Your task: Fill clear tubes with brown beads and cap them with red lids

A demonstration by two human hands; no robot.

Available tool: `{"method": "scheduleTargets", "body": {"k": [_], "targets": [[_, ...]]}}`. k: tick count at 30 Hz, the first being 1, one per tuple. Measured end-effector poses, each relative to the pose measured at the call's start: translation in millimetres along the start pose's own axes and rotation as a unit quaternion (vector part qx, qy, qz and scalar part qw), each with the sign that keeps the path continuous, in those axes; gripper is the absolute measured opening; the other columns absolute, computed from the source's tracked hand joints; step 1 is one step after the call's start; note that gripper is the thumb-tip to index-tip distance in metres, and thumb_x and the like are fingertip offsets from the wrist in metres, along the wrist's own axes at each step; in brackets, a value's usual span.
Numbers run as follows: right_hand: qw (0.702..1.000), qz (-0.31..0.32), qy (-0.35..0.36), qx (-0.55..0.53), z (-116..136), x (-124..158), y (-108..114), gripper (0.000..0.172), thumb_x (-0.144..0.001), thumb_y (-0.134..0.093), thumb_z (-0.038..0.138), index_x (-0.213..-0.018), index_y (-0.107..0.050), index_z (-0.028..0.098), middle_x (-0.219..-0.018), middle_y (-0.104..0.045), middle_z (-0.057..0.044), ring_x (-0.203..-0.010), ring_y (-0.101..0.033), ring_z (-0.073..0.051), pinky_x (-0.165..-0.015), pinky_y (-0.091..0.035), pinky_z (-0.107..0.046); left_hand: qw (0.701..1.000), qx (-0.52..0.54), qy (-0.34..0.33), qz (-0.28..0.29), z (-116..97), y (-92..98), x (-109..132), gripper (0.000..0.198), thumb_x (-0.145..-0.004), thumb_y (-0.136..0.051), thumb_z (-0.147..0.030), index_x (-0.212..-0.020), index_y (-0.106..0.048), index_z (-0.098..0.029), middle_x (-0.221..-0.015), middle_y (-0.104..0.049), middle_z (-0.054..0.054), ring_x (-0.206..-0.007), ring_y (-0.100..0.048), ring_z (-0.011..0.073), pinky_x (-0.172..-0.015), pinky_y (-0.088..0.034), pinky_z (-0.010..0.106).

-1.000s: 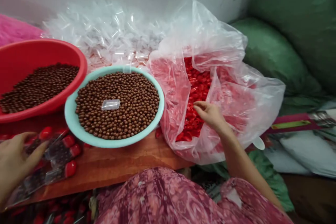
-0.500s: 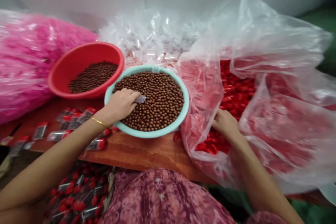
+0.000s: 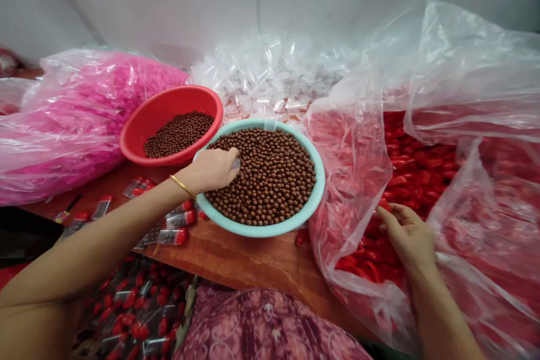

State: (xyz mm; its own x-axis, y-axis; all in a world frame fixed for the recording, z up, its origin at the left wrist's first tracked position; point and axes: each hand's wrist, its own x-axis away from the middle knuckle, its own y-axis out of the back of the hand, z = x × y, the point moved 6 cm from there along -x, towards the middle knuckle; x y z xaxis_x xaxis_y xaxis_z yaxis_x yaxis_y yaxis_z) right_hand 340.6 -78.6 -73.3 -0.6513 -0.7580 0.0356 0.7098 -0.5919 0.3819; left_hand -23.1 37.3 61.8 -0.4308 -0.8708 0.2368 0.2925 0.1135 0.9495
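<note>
My left hand (image 3: 211,170), a gold bangle on its wrist, rests over the brown balls (image 3: 270,177) in a mint-green basin (image 3: 315,198) and shut on a small clear plastic tube (image 3: 235,165), mostly hidden by my fingers. My right hand (image 3: 407,236) is inside a large clear plastic bag (image 3: 350,169), its fingertips among glossy red caps (image 3: 415,174). A cap lies right at those fingertips, but I cannot tell whether it is held.
A red basin (image 3: 169,98) of brown balls stands beyond the mint-green one, with a pink-filled bag (image 3: 93,118) to its left. Empty clear tubes (image 3: 270,70) are heaped behind. Filled red-capped tubes (image 3: 172,236) lie on the wooden table (image 3: 248,264), and more (image 3: 135,309) sit below its edge.
My left hand has moved from the filled tubes on the table to the mint-green basin and picked up the clear tube from the balls. My right hand has shifted within the red caps.
</note>
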Motion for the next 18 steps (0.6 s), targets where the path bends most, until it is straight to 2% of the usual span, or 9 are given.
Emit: {"method": "scheduleTargets", "body": {"k": [2,4,7,9,12,14,18], "targets": [[1.000,0.009,-0.013,-0.018,-2,2,-2,0.040,-0.048,-0.063,0.049,-0.075,-0.054,0.021,-0.059,-0.057,0.001,-0.047,-0.049,-0.012,-0.046,-0.043,-0.027,0.996,0.080,0.006,0.031,0,-4.3,-2,0.040,-0.093,-0.030,-0.034,-0.121,-0.049,-0.012,-0.086,-0.070,0.009,-0.080,-0.066,0.0199,-0.069,-0.046,0.027],[0.999,0.008,-0.022,-0.029,-5,3,-3,0.042,-0.046,-0.066,0.049,-0.075,-0.054,0.021,-0.059,-0.056,0.002,-0.049,-0.050,-0.012,-0.047,-0.042,-0.026,0.989,0.136,-0.020,0.062,-1,-8.8,-4,0.041,-0.093,-0.026,-0.027,-0.127,-0.046,-0.015,-0.083,-0.070,0.005,-0.078,-0.065,0.0166,-0.070,-0.046,0.025],[0.999,-0.002,-0.031,-0.030,-11,2,-2,0.046,-0.045,-0.068,0.052,-0.076,-0.054,0.020,-0.059,-0.056,0.002,-0.049,-0.049,-0.012,-0.046,-0.040,-0.026,0.993,0.094,-0.061,0.032,3,-4.4,-6,0.045,-0.087,-0.034,-0.017,-0.130,-0.047,-0.021,-0.098,-0.069,0.005,-0.089,-0.063,0.0168,-0.075,-0.046,0.025],[0.999,-0.005,-0.033,-0.029,-15,1,-1,0.047,-0.045,-0.068,0.053,-0.077,-0.055,0.020,-0.059,-0.056,0.002,-0.048,-0.049,-0.012,-0.046,-0.040,-0.026,0.991,0.050,-0.122,0.006,2,0.0,-4,0.049,-0.082,-0.038,-0.011,-0.128,-0.051,-0.023,-0.108,-0.066,0.005,-0.095,-0.061,0.0166,-0.079,-0.045,0.024],[0.999,-0.002,-0.028,-0.022,-20,-1,-1,0.044,-0.048,-0.068,0.051,-0.078,-0.057,0.020,-0.062,-0.058,0.001,-0.051,-0.052,-0.012,-0.049,-0.043,-0.026,0.975,0.040,-0.216,0.018,1,-2.4,-2,0.053,-0.079,-0.038,-0.004,-0.123,-0.056,-0.028,-0.106,-0.065,0.002,-0.094,-0.060,0.0130,-0.080,-0.044,0.021],[0.999,-0.001,-0.025,-0.022,-22,-2,-2,0.043,-0.048,-0.068,0.050,-0.078,-0.058,0.020,-0.065,-0.060,0.001,-0.055,-0.054,-0.013,-0.053,-0.046,-0.026,0.976,0.027,-0.217,0.008,5,-4.4,-3,0.051,-0.081,-0.038,-0.006,-0.124,-0.054,-0.029,-0.103,-0.065,0.002,-0.091,-0.060,0.0133,-0.079,-0.044,0.022],[1.000,-0.001,-0.020,-0.018,-27,-3,-2,0.046,-0.049,-0.068,0.053,-0.080,-0.059,0.021,-0.069,-0.063,-0.001,-0.060,-0.058,-0.015,-0.060,-0.050,-0.028,0.984,-0.004,-0.167,-0.061,8,1.5,-6,0.042,-0.086,-0.036,-0.013,-0.124,-0.053,-0.022,-0.095,-0.064,0.006,-0.083,-0.061,0.0164,-0.072,-0.045,0.026]]}}
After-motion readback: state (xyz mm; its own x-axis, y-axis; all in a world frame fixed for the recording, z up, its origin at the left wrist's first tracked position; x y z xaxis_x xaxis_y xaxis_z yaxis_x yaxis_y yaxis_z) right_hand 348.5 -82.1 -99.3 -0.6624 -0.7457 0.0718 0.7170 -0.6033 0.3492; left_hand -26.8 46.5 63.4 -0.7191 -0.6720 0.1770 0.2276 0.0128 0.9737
